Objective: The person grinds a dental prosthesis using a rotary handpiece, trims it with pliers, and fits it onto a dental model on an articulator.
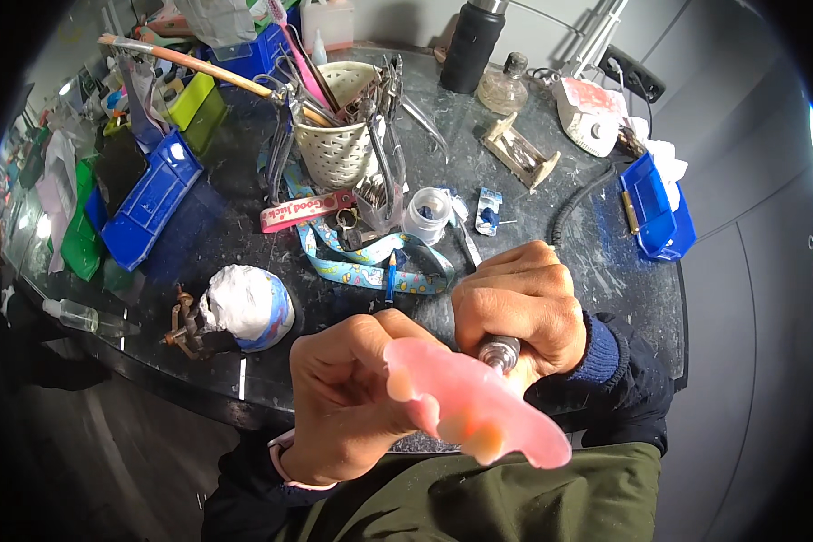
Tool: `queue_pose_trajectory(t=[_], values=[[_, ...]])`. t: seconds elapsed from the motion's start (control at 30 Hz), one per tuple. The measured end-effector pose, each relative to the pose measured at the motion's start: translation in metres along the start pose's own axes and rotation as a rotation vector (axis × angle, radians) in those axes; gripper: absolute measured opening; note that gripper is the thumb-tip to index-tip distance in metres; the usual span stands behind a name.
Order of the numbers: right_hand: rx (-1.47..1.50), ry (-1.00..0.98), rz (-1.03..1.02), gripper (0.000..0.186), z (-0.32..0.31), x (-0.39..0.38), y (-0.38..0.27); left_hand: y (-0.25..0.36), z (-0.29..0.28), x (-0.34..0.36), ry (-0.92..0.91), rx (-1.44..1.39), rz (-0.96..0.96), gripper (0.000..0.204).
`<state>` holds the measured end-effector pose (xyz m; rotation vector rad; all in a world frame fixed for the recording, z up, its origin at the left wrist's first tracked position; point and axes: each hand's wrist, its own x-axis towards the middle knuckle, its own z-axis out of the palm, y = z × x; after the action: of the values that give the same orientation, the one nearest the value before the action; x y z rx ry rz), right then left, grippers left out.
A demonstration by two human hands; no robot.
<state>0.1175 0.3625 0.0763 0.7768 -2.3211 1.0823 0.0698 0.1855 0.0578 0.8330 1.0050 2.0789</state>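
Note:
My left hand (348,397) grips a pink denture piece (506,406) with several tooth-like parts along its lower edge, held up close to the camera. My right hand (519,307) wraps round a metal rotary handpiece (499,352), whose front end is hidden behind the pink piece; whether the two touch I cannot tell. A white plaster-like mass in a blue-edged cup (248,307) sits left of my hands, beside a rusty metal frame (188,325). Beyond my hands lie a blue pencil (391,275), a patterned lanyard (339,266) and a small clear jar (427,217).
A white basket of pliers and tools (330,149) stands at the back, near a black bottle (470,50) and a glass flask (501,86). Blue trays (149,203) (655,212) flank the cluttered dark bench. A white control unit (592,117) with a coiled cord sits back right.

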Motion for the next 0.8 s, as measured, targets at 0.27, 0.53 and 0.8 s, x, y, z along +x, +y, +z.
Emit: queue_pose_trajectory(t=[0.27, 0.53, 0.8], values=[[-0.027, 0.029, -0.078, 0.049, 0.002, 0.001, 0.002, -0.014, -0.003, 0.000, 0.016, -0.386, 0.125, 0.022], [-0.144, 0.049, -0.166, 0.050, 0.000, 0.000, 0.004, -0.013, -0.004, 0.001, 0.014, -0.392, 0.073, 0.022], [-0.079, -0.007, -0.066, 0.044, -0.002, 0.003, 0.000, -0.010, -0.004, 0.000, 0.042, -0.307, 0.051, 0.023]])
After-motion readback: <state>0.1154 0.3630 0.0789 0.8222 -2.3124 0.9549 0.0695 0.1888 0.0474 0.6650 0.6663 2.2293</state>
